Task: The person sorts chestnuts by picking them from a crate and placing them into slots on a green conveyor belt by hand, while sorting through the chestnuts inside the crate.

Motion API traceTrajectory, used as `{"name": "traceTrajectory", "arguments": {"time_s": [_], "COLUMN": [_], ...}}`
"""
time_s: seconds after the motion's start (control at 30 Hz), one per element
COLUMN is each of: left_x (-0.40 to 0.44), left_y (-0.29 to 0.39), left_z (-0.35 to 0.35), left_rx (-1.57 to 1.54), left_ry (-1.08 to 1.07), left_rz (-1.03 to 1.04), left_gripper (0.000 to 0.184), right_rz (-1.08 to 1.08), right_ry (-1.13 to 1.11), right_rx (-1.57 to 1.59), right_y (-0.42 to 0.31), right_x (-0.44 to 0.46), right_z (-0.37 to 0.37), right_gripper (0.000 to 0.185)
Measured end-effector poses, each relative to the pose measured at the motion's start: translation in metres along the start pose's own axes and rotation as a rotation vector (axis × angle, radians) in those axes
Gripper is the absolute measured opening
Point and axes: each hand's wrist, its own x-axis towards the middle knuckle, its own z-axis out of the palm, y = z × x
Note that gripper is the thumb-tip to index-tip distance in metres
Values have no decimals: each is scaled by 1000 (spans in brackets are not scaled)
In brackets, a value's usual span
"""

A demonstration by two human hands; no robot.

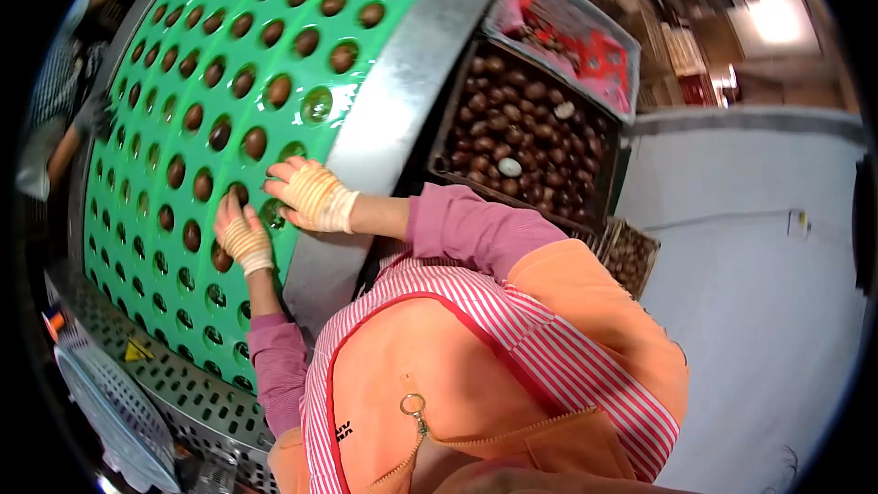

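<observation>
A green moulded tray surface (302, 142) with rows of round cups holds many brown egg-like balls, one per filled cup. My left hand (244, 233), in a fingerless yellow-and-white wrap, has its fingertips at a brown ball (238, 193), and another ball lies beside the palm. My right hand (311, 196), wrapped the same way, rests over the tray's near edge with fingers spread, close to an empty cup (272, 213). Nothing shows in its grasp.
A metal rim (395, 96) borders the tray. Beyond it stand a crate of brown balls (521, 59) and a grey bin (622, 64) with red material. A blue basket (114, 416) is at lower left. Another person's gloved hand (91, 117) touches the far edge.
</observation>
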Motion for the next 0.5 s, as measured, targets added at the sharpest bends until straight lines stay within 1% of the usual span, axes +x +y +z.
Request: {"name": "traceTrajectory", "arguments": {"time_s": [0.03,0.07,0.13,0.17,0.2,0.27,0.33,0.37,0.43,0.47,0.5], "left_x": [-2,0,16,20,27,44,46,39,33,29,23], "left_y": [-4,-6,-2,13,35,105,191,229,293,319,344], "left_z": [3,4,-3,0,-2,-9,-11,-5,12,23,36], "left_rx": [-30,-59,-254,-137,-193,-306,-581,-688,-752,-707,-648], "left_ry": [19,39,-113,12,48,117,11,-131,-315,-356,-460], "left_rz": [-2,-9,-232,-212,-116,69,164,170,392,606,600], "left_gripper": [40,40,40,42,43,44,45,47,53,57,64], "right_rz": [18,95,243,343,441,643,931,975,1035,1052,1028], "right_ry": [49,86,162,184,203,452,459,443,400,373,348], "right_rx": [76,111,188,177,167,163,122,40,-125,-210,-201], "right_y": [11,22,48,68,89,122,148,166,189,193,203], "right_x": [-18,-38,-83,-110,-140,-211,-270,-299,-330,-334,-336], "right_z": [-15,-31,-63,-78,-89,-110,-135,-139,-154,-165,-171], "right_gripper": [40,39,38,38,37,39,38,40,43,46,51]}}
